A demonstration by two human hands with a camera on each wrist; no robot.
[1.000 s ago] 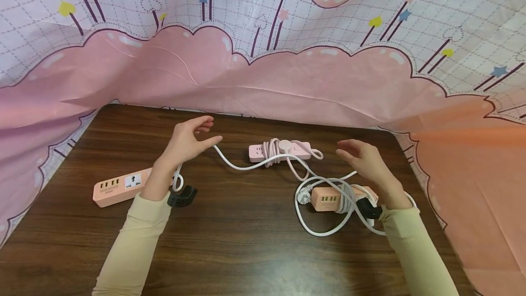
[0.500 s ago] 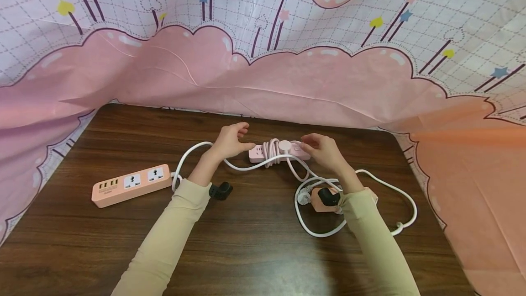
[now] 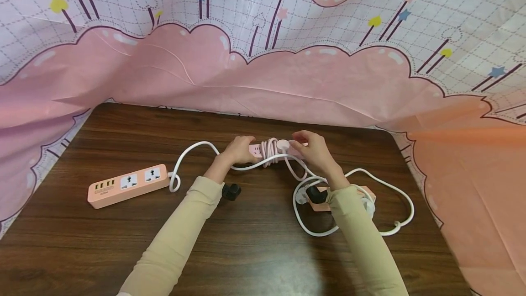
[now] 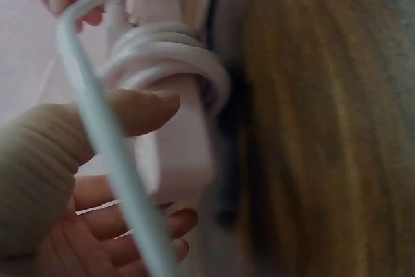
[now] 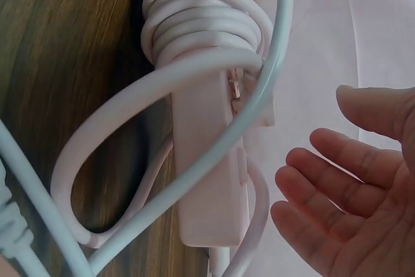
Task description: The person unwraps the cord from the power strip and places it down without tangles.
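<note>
A pale pink power strip (image 3: pixel 297 150), with its cord (image 5: pixel 207 27) wound round its body and a round plug (image 3: pixel 283 145) on top, lies at the back middle of the table. My left hand (image 3: pixel 238 150) is at its left end. In the left wrist view the thumb (image 4: pixel 146 109) overlaps the strip's face, and loosely bent fingers (image 4: pixel 107 222) show just past its end. Close to the strip's right end is my right hand (image 3: pixel 310 150); the right wrist view shows its spread fingers (image 5: pixel 343 189) apart from the strip. A white cord (image 3: pixel 207 144) crosses in front of the strip.
To the left lies a peach power strip (image 3: pixel 123 185), the white cord running from it. Another peach strip (image 3: pixel 318 199) with looped cord and a white plug (image 3: pixel 302 194) lies partly hidden under my right forearm. A pink patterned curtain (image 3: pixel 287 81) hangs behind the table.
Both hands have moved inward to the pink strip's ends, the left from the left and the right from the right. The peach strip on the left has come into full view.
</note>
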